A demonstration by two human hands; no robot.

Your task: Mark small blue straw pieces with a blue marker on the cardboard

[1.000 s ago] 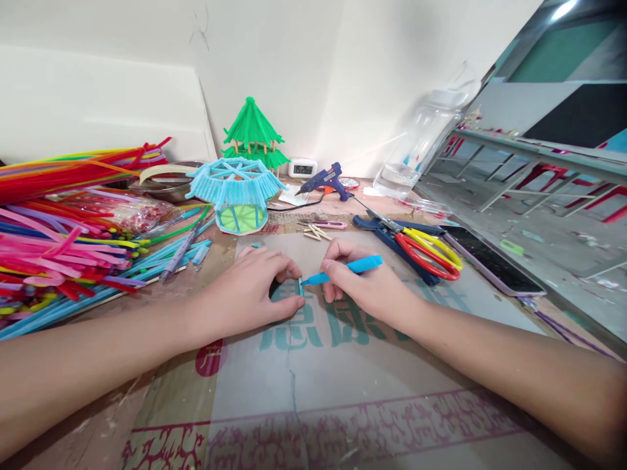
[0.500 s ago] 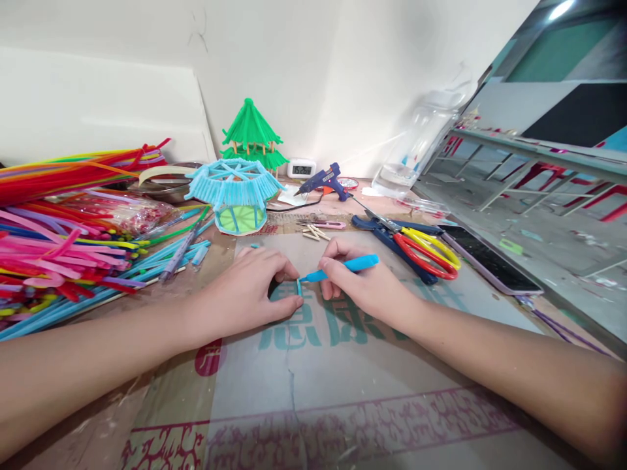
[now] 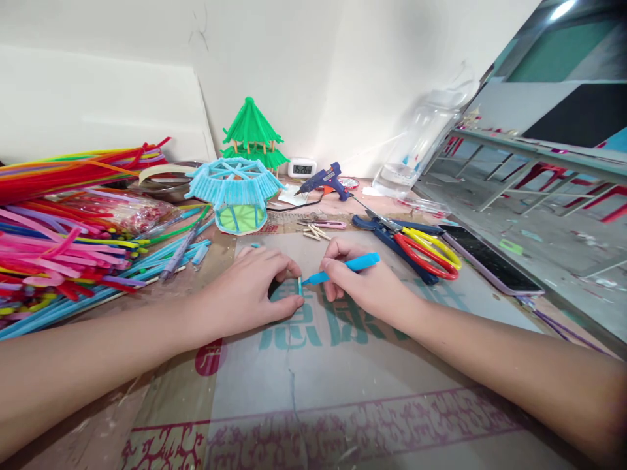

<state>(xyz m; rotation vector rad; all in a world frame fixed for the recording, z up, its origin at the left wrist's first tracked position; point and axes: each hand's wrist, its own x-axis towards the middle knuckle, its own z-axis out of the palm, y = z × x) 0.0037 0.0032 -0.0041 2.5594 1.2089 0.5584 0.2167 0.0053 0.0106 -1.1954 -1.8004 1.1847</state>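
Between its thumb and forefinger, my left hand point(image 3: 257, 284) pinches a short thin stick point(image 3: 300, 286), held upright and partly coloured blue. My right hand point(image 3: 349, 273) grips a blue marker point(image 3: 362, 262) like a pen, its tip at the stick's right side. Both hands rest low over the printed cardboard point(image 3: 255, 385). Just beyond them lie several short pale sticks point(image 3: 315, 232) and a pink craft knife point(image 3: 330, 224). Behind my left hand stands a light blue pipe-cleaner pavilion roof point(image 3: 235, 186) on a green and blue base.
Bundles of coloured pipe cleaners point(image 3: 53, 254) fill the left. At the back are a green pagoda model point(image 3: 251, 127), a small clock point(image 3: 302, 168), a glue gun point(image 3: 323, 181) and a clear water jug point(image 3: 409, 150). Scissors point(image 3: 426, 251), dark-handled pliers point(image 3: 396, 245) and a phone point(image 3: 490, 258) lie to the right.
The marker tip and my right hand have shifted very slightly against the stick. More of the stick's pale side faces me now. Everything else is unchanged.
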